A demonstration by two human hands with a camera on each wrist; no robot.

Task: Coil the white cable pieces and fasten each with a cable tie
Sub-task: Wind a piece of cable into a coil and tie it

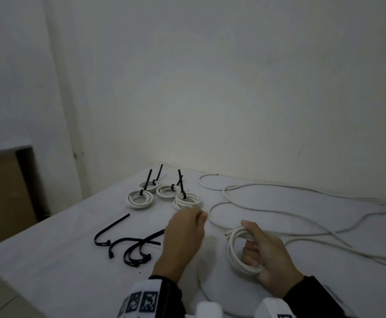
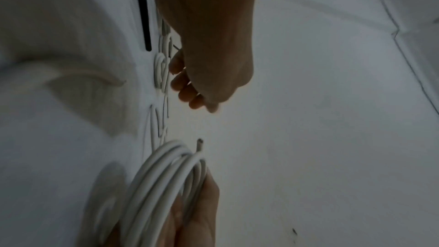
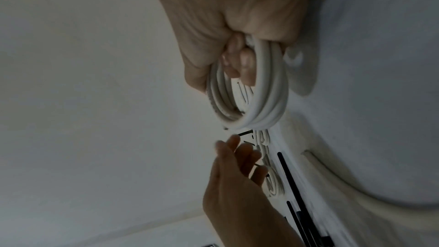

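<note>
Right hand [image 1: 270, 255] grips a coil of white cable [image 1: 237, 251]; left hand [image 1: 184, 235] hovers with fingers relaxed, empty, above the table [image 1: 61, 260].

Bare table [image 1: 56, 260] lies left of the loose ties [image 1: 127, 245]; sprawled cable [image 1: 302, 216] clutters the right

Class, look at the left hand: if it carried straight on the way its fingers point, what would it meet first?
Most likely the nearest tied coil, lying just beyond the fingertips of the left hand. The hand is blurred and its height above the table is unclear, so it might pass over that coil.
</note>
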